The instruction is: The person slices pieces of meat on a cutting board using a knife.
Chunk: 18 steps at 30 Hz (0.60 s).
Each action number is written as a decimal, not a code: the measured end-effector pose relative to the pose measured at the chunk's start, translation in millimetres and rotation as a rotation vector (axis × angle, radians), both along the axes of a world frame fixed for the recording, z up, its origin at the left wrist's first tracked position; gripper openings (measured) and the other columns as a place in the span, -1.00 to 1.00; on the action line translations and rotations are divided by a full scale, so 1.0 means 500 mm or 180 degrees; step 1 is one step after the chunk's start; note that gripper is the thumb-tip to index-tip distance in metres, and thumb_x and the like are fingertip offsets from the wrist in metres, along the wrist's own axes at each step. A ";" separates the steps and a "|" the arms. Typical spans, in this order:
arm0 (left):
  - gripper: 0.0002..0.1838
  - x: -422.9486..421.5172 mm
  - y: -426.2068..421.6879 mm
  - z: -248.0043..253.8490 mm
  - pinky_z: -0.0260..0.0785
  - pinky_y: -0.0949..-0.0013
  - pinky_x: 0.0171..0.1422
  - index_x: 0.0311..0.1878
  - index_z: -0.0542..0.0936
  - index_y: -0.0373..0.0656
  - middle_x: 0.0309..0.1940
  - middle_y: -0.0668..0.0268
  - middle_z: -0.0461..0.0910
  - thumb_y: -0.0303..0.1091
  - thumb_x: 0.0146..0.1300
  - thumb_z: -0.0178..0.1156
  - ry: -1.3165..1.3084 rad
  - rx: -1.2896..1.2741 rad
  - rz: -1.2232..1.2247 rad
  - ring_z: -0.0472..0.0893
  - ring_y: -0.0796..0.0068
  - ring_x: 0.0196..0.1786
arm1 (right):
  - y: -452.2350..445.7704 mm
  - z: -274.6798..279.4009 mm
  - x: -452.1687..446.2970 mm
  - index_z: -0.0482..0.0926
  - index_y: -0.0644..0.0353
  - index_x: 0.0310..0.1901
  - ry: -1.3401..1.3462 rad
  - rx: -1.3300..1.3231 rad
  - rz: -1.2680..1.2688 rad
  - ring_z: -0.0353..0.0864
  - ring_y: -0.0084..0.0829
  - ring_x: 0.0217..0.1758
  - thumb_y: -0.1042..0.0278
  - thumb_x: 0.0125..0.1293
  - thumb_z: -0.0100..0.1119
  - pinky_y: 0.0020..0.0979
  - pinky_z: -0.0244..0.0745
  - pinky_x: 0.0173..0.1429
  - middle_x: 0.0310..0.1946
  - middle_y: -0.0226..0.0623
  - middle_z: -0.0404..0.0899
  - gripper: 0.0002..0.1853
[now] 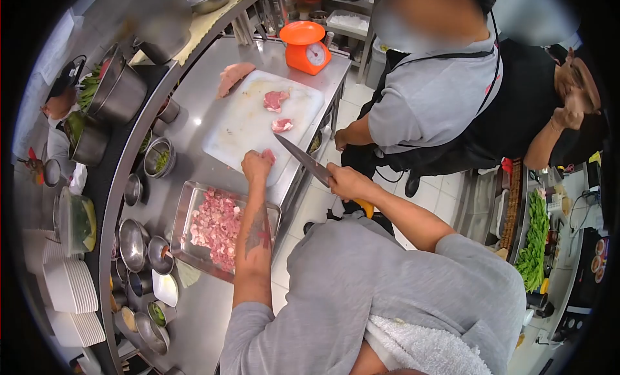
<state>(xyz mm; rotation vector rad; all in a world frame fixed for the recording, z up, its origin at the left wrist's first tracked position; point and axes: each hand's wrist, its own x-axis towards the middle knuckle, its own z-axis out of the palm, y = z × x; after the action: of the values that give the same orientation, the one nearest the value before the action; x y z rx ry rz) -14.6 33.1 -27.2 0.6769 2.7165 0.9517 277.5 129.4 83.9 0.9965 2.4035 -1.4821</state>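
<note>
My left hand (256,166) is at the near edge of a white cutting board (226,126), its fingers closed on a small piece of raw meat (269,156). In my right hand (347,182) is a large kitchen knife (302,158) with a yellow handle, its blade angled toward the board's right edge. Two cut pieces of meat (276,101) lie farther up the board. A bigger slab of meat (235,78) rests at its far left corner. Under my left forearm, a metal tray (183,228) holds a heap of diced meat (216,229).
An orange kitchen scale (306,49) stands at the counter's far end. Metal bowls (134,244) line the left side, below a shelf with stacked white dishes (70,286). A co-worker in a grey shirt (426,100) stands close at right, another person in black behind.
</note>
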 end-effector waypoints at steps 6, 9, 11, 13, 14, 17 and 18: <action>-0.48 -0.042 -0.015 -0.022 0.61 0.14 -0.18 -0.51 0.72 -0.21 -0.59 0.13 0.72 0.15 0.18 0.39 0.0429 -0.0521 -0.0204 0.75 0.15 -0.45 | -0.008 -0.074 -0.036 0.32 0.14 0.34 0.0183 0.0638 0.0214 0.71 -0.18 -0.57 0.31 0.53 0.01 -0.16 0.63 -0.42 -0.47 -0.08 0.70 -0.59; -0.72 -0.023 -0.020 -0.003 0.60 0.40 -0.34 -0.51 0.69 -0.21 -0.55 0.23 0.75 -0.25 0.20 0.47 -0.1519 0.0913 0.0190 0.75 0.49 -0.51 | -0.029 -0.030 -0.046 0.17 -0.09 0.57 0.0432 0.0547 0.0330 0.69 -0.03 -0.32 0.38 0.51 -0.02 -0.06 0.58 -0.18 -0.35 0.02 0.71 -0.37; -0.79 -0.012 -0.022 0.010 0.59 0.46 -0.37 -0.48 0.69 -0.21 -0.55 0.27 0.75 -0.35 0.21 0.47 -0.1470 0.0887 0.0302 0.74 0.55 -0.51 | -0.043 -0.012 -0.059 0.17 -0.11 0.59 0.0329 0.0476 0.0430 0.73 0.11 -0.16 0.40 0.48 -0.02 0.03 0.57 0.02 -0.29 0.11 0.71 -0.34; -0.79 -0.009 -0.018 0.004 0.58 0.50 -0.37 -0.44 0.69 -0.22 -0.56 0.26 0.74 -0.33 0.23 0.48 -0.1449 0.0876 0.0327 0.74 0.56 -0.51 | -0.044 -0.043 -0.067 0.18 -0.16 0.60 0.0392 0.0554 0.0486 0.75 -0.09 -0.39 0.40 0.49 0.00 -0.10 0.64 -0.12 -0.39 -0.05 0.71 -0.33; -0.78 -0.011 -0.015 0.005 0.58 0.49 -0.37 -0.45 0.69 -0.21 -0.56 0.28 0.75 -0.32 0.23 0.47 -0.1448 0.0886 0.0329 0.74 0.56 -0.52 | -0.044 -0.058 -0.073 0.17 -0.15 0.60 0.0492 0.0598 0.0507 0.75 -0.06 -0.35 0.40 0.48 0.00 -0.08 0.62 -0.08 -0.38 -0.01 0.71 -0.33; -0.75 -0.011 -0.017 -0.012 0.55 0.46 -0.39 -0.47 0.70 -0.19 -0.58 0.33 0.74 -0.26 0.23 0.46 -0.1330 0.0827 0.0291 0.71 0.58 -0.54 | -0.061 -0.035 -0.086 0.15 -0.07 0.61 0.0347 0.0548 0.0584 0.72 0.23 -0.03 0.46 0.43 -0.03 0.10 0.59 0.15 -0.04 0.26 0.69 -0.29; -0.74 -0.009 -0.022 -0.024 0.54 0.45 -0.39 -0.48 0.70 -0.18 -0.59 0.35 0.74 -0.24 0.23 0.46 -0.1220 0.0750 0.0240 0.70 0.58 -0.55 | -0.070 -0.042 -0.091 0.14 -0.07 0.61 0.0345 0.0528 0.0555 0.72 0.24 -0.03 0.45 0.43 -0.01 0.11 0.59 0.15 -0.04 0.27 0.69 -0.28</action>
<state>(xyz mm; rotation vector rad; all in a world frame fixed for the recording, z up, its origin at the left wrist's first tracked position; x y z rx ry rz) -18.9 21.8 -39.3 0.3800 2.3298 1.2846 232.0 94.4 63.0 0.7294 2.6488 -1.3276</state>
